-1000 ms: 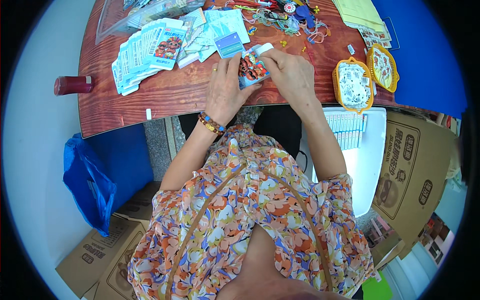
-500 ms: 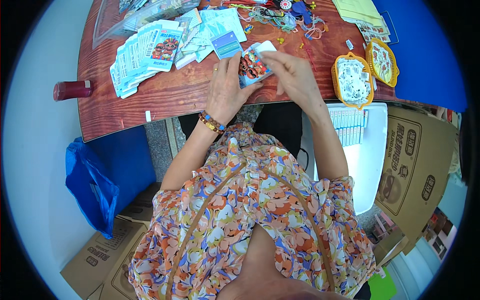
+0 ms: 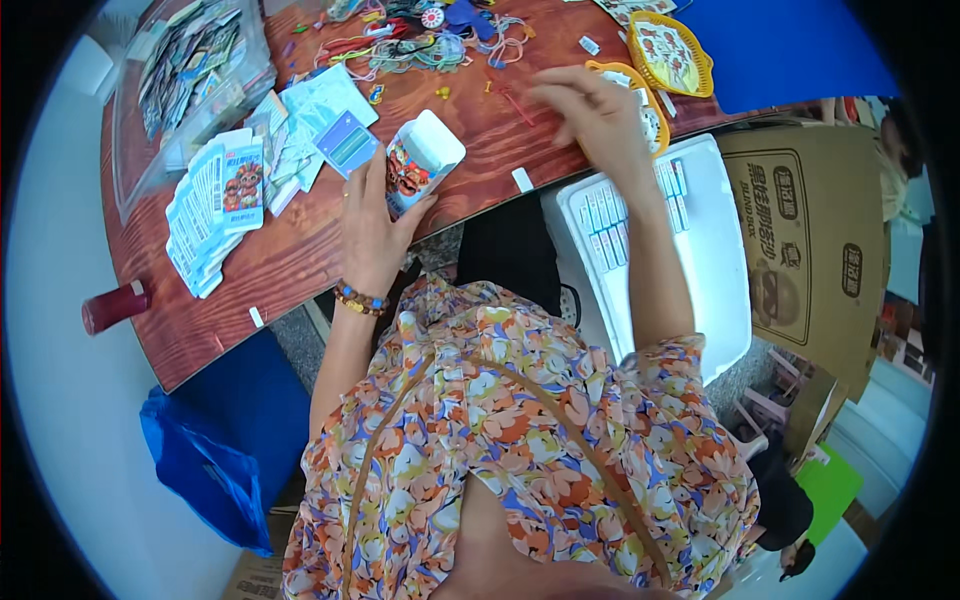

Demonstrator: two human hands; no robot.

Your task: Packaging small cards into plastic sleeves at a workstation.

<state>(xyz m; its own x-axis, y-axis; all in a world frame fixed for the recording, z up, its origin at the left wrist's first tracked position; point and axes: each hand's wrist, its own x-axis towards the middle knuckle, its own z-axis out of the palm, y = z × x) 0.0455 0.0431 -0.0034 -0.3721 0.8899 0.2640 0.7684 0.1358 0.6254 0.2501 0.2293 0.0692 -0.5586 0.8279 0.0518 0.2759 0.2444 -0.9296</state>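
Note:
In the grip of my left hand (image 3: 376, 222) is a small printed cardboard box (image 3: 412, 178), its white inside showing through the raised open end. My thumb and fingers are on either side of it near the table's front edge. A purple-and-blue card (image 3: 347, 144) lies just beyond those fingers. My right hand (image 3: 598, 112) hovers beside the near yellow basket (image 3: 660, 138), fingers apart and partly covering it. Small white packets lie in that basket. I see nothing between the right fingers.
On the left are fanned flat cartons (image 3: 205, 215), a plastic tub (image 3: 125, 160) of cards and a dark red bottle (image 3: 115, 307). Tangled cords (image 3: 430, 52) lie at the back. A farther yellow basket (image 3: 704, 72) stands right, above a white bin (image 3: 715, 290) with boxes.
My right hand has left the box and moved right to the near yellow basket. The box now shows its open end. The whole view has turned toward the right.

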